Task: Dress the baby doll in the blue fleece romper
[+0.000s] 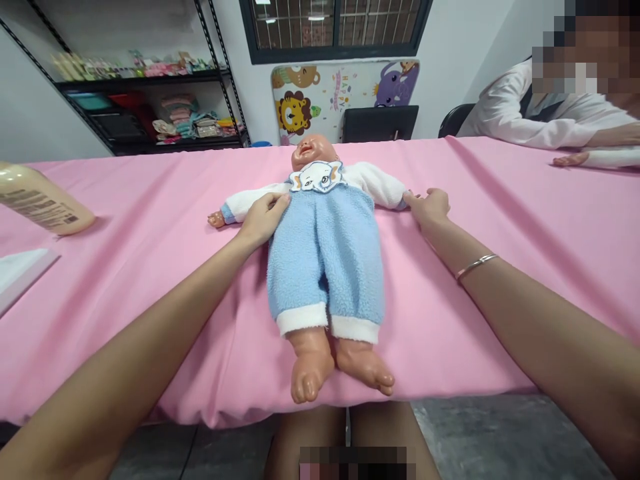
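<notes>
A baby doll [320, 227] lies on its back on a pink-covered table [465, 313], its feet over the near edge. It wears a blue fleece romper [325, 267] with an elephant bib and white sleeves. My left hand [263, 220] rests flat on the doll's white sleeve [250, 200] beside the bib, fingers spread and not gripping. My right hand [427, 208] lies on the cloth, fingertips touching the doll's other cuff [401, 203]. A thin bangle [475, 267] circles my right wrist.
A cream plastic bottle [43, 200] lies on its side at the left, near a white flat box [20, 277]. A co-worker's hand [570, 159] rests on the far right of the table. Shelves of folded cloth items [150, 87], an animal-print board [345, 100] and a black chair back [380, 123] stand behind.
</notes>
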`<action>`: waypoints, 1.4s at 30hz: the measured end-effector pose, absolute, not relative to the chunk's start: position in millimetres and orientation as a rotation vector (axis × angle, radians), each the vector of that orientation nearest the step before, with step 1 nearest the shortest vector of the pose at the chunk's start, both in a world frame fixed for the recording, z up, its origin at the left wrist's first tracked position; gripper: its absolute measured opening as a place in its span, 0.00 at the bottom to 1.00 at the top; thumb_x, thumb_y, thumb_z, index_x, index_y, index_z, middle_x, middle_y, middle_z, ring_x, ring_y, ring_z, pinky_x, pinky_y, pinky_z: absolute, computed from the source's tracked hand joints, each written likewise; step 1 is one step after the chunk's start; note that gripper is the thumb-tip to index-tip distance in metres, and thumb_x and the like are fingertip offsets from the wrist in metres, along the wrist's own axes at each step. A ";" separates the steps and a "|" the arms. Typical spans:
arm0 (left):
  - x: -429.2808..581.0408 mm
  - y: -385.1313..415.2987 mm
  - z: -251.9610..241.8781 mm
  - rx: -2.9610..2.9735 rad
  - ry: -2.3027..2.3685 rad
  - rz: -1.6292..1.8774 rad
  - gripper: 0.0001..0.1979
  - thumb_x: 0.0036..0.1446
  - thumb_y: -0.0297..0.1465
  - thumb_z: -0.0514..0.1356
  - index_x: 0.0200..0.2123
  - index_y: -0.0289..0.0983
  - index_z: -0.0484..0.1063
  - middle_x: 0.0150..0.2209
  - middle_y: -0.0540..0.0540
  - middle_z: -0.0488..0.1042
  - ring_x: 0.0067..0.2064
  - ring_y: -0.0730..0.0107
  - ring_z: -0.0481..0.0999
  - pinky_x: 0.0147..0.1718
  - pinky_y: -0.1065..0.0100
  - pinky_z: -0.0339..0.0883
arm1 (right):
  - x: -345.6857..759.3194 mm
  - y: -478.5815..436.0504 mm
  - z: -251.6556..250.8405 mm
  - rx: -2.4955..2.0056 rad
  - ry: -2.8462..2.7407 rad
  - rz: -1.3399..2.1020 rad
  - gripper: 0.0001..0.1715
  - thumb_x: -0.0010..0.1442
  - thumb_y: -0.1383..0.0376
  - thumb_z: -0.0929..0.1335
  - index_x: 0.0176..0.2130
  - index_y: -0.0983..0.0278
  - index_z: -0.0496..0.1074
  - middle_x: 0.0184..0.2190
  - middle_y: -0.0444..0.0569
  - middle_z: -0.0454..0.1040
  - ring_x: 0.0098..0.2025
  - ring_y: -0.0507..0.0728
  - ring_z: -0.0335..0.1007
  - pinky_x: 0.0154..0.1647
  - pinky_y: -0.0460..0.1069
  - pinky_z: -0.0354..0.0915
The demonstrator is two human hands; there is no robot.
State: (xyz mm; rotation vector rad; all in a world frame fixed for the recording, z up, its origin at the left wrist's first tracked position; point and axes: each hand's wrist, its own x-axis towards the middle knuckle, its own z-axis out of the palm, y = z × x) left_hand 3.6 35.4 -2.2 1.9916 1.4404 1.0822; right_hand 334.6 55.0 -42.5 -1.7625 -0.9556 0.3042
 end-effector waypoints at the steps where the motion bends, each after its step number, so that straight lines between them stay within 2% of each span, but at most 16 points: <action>1: 1.6 35.1 -5.6 1.917 1.471 1.104 0.15 0.59 0.40 0.52 0.37 0.35 0.71 0.43 0.43 0.76 0.46 0.59 0.72 0.51 0.61 0.62 | 325.9 48.0 -36.5 -1.775 -0.968 0.230 0.15 0.50 0.70 0.71 0.38 0.66 0.65 0.47 0.64 0.65 0.60 0.71 0.54 0.62 0.69 0.50; 2: 0.1 35.4 -8.5 1.835 1.500 1.130 0.13 0.57 0.39 0.53 0.35 0.35 0.70 0.41 0.43 0.76 0.44 0.59 0.72 0.48 0.61 0.63 | 316.9 40.4 -30.0 -1.748 -1.026 0.171 0.16 0.50 0.71 0.70 0.41 0.66 0.66 0.50 0.63 0.64 0.61 0.70 0.54 0.62 0.66 0.51; 4: -2.4 36.8 -13.0 1.669 1.527 1.190 0.07 0.53 0.34 0.57 0.33 0.37 0.68 0.35 0.45 0.74 0.39 0.61 0.72 0.43 0.63 0.65 | 299.3 24.9 -17.2 -1.570 -1.261 0.210 0.14 0.54 0.69 0.68 0.43 0.65 0.68 0.50 0.59 0.67 0.56 0.65 0.62 0.58 0.61 0.59; 6: -4.5 38.8 -15.0 1.553 1.511 1.237 0.05 0.48 0.29 0.57 0.32 0.37 0.66 0.31 0.47 0.72 0.35 0.64 0.71 0.38 0.64 0.64 | 284.5 11.9 -7.1 -1.369 -1.502 0.491 0.09 0.59 0.64 0.66 0.41 0.65 0.70 0.43 0.55 0.71 0.46 0.61 0.69 0.49 0.57 0.66; 8: -6.8 40.0 -14.8 1.543 1.456 1.224 0.05 0.46 0.28 0.57 0.31 0.37 0.67 0.30 0.48 0.71 0.34 0.65 0.70 0.38 0.65 0.64 | 274.0 4.3 -1.9 -1.261 -1.627 0.799 0.13 0.62 0.58 0.64 0.38 0.65 0.71 0.38 0.52 0.72 0.41 0.59 0.70 0.43 0.54 0.68; 11: -10.0 40.1 -12.6 1.642 1.350 1.125 0.07 0.45 0.27 0.55 0.30 0.37 0.70 0.32 0.48 0.73 0.36 0.65 0.70 0.43 0.64 0.64 | 263.9 3.1 -1.7 -1.242 -1.683 0.930 0.15 0.62 0.56 0.65 0.37 0.65 0.72 0.37 0.51 0.72 0.40 0.58 0.68 0.43 0.53 0.67; 17: -11.9 43.0 -15.1 1.701 1.141 1.044 0.13 0.46 0.30 0.57 0.38 0.36 0.71 0.42 0.46 0.76 0.47 0.61 0.72 0.52 0.63 0.62 | 245.3 16.8 -12.1 -1.241 -1.689 0.823 0.10 0.58 0.64 0.67 0.40 0.67 0.71 0.43 0.53 0.73 0.47 0.60 0.68 0.53 0.56 0.62; 20: -11.2 46.9 -19.1 1.708 1.105 1.052 0.15 0.47 0.29 0.56 0.41 0.35 0.69 0.46 0.45 0.75 0.50 0.63 0.72 0.54 0.63 0.62 | 246.2 25.6 -21.8 -1.217 -1.618 0.845 0.14 0.56 0.61 0.69 0.42 0.65 0.70 0.46 0.54 0.72 0.49 0.62 0.68 0.53 0.57 0.62; 24: -11.4 48.3 -21.8 1.652 1.118 1.083 0.15 0.46 0.28 0.57 0.40 0.36 0.66 0.44 0.45 0.75 0.49 0.64 0.72 0.52 0.64 0.64 | 257.1 31.8 -32.3 -1.155 -1.560 0.876 0.23 0.50 0.55 0.74 0.41 0.64 0.68 0.46 0.51 0.71 0.49 0.60 0.67 0.54 0.55 0.61; 30: -9.7 41.0 -14.5 1.577 1.189 1.131 0.12 0.43 0.29 0.59 0.35 0.37 0.68 0.40 0.46 0.76 0.45 0.62 0.74 0.47 0.64 0.66 | 264.7 26.7 -32.0 -1.059 -1.496 1.046 0.31 0.43 0.46 0.76 0.38 0.64 0.70 0.36 0.47 0.72 0.38 0.55 0.67 0.41 0.49 0.63; 34: -11.5 40.0 -9.6 1.573 1.222 1.148 0.10 0.39 0.27 0.58 0.30 0.38 0.69 0.34 0.49 0.75 0.39 0.64 0.72 0.42 0.65 0.67 | 268.6 25.9 -31.1 -1.071 -1.454 1.077 0.30 0.43 0.42 0.75 0.28 0.65 0.68 0.24 0.42 0.63 0.26 0.49 0.56 0.26 0.45 0.54; 36: -15.1 41.4 -9.5 1.592 1.228 1.135 0.09 0.37 0.25 0.57 0.27 0.39 0.67 0.29 0.50 0.72 0.34 0.66 0.70 0.37 0.67 0.66 | 271.2 26.4 -30.7 -1.069 -1.389 1.166 0.29 0.46 0.44 0.74 0.26 0.64 0.64 0.21 0.40 0.58 0.22 0.48 0.50 0.22 0.45 0.49; 38: -18.9 42.4 -10.4 1.616 1.229 1.092 0.09 0.35 0.24 0.56 0.26 0.39 0.66 0.27 0.51 0.70 0.31 0.68 0.68 0.32 0.68 0.63 | 273.5 26.2 -29.5 -1.043 -1.294 1.247 0.23 0.49 0.51 0.75 0.26 0.64 0.63 0.20 0.39 0.56 0.21 0.47 0.49 0.21 0.44 0.48; 42: -21.0 39.7 -11.5 1.633 1.181 1.035 0.13 0.34 0.25 0.58 0.30 0.39 0.66 0.29 0.50 0.72 0.32 0.67 0.70 0.31 0.69 0.64 | 277.4 23.1 -25.5 -1.050 -1.286 1.311 0.12 0.45 0.68 0.73 0.30 0.64 0.68 0.24 0.42 0.64 0.24 0.48 0.57 0.24 0.44 0.55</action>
